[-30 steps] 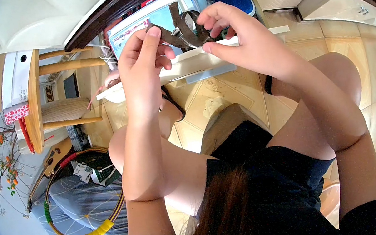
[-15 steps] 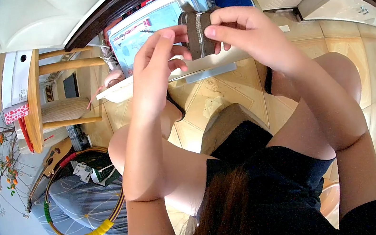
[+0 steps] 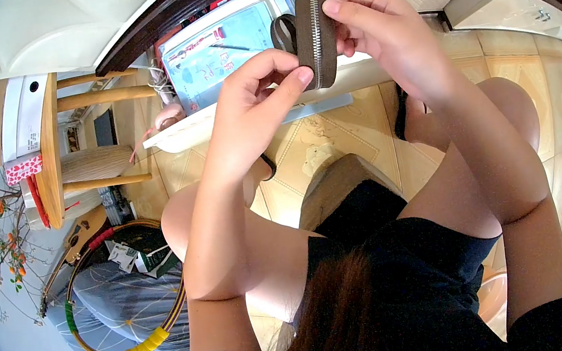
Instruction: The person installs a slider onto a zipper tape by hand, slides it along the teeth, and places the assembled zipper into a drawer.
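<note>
A dark brown zipper (image 3: pixel 313 36) with silver metal teeth is held up between my two hands, bent round into a loop. My left hand (image 3: pixel 253 107) pinches its lower left edge between thumb and fingers. At its upper right, my right hand (image 3: pixel 382 28) grips the tape, thumb lying in front near the teeth. A narrow dark loop (image 3: pixel 283 33) stands out on the left of the zipper; whether it is part of the same tape I cannot tell. Behind my hands lies a pale blue printed sheet (image 3: pixel 223 47) with a dark pen on it.
An open white drawer (image 3: pixel 182 133) holds the papers, under a dark wooden edge (image 3: pixel 152 25). To the left are a wooden stool (image 3: pixel 47 147), a hula hoop (image 3: pixel 148 343) and a grey patterned cloth (image 3: pixel 107 293). A tan-and-black object (image 3: pixel 348 191) stands between my legs on the tiled floor.
My left hand has moved right and down, from spread fingers to a pinch on the zipper. The right hand has risen slightly to the right, and the toothed strip shows more fully.
</note>
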Demonstrator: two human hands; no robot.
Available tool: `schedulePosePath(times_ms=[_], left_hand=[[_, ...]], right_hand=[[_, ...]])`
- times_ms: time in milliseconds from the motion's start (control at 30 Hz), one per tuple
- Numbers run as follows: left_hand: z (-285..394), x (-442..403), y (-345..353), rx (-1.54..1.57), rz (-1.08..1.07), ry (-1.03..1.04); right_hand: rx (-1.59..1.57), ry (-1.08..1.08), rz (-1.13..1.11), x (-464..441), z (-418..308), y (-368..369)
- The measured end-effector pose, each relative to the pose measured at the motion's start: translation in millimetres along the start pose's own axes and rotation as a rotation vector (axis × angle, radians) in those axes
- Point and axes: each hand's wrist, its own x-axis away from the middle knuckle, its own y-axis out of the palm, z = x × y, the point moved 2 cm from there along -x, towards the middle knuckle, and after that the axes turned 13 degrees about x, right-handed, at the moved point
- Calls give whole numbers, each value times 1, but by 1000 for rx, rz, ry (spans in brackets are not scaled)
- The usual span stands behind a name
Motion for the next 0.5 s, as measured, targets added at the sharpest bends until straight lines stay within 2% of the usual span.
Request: schedulePosePath(times_ms=[233,333,433,500], left_hand=[[-1,0,-1,-17,32,68],[-1,0,-1,-24,61,108],[2,3,0,-12,101,101],[5,3,1,21,110,91]], right_hand=[[15,14,-2,0,-3,2],[244,77,-93,4,-13,10],[316,35,-229,4,-7,12],[309,29,-221,3,-2,11]])
